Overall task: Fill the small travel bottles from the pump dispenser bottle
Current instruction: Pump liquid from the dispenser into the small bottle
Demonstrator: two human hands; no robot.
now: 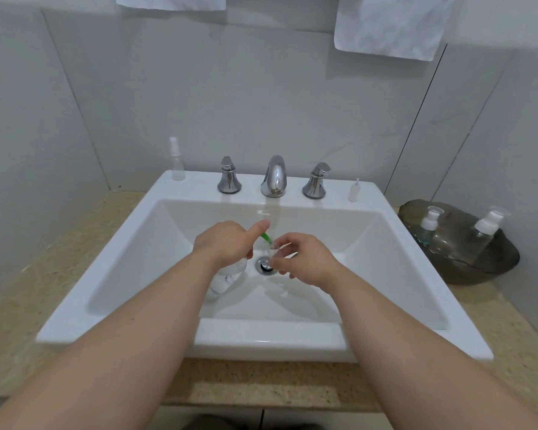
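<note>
- Just above the sink (pixel 131 274) basin, the left hand (pixel 227 243) grips a tilted white pump dispenser bottle (pixel 227 279), one finger stretched out over its top.
- Its green spout (pixel 266 238) points at a small clear travel bottle (pixel 274 254), pinched in the right hand (pixel 305 259) over the drain (pixel 265 265).
- A clear spray bottle (pixel 177 161) stands on the far-left ledge.
- Two bottles sit in a dark bowl (pixel 479 268) on the right.
</note>
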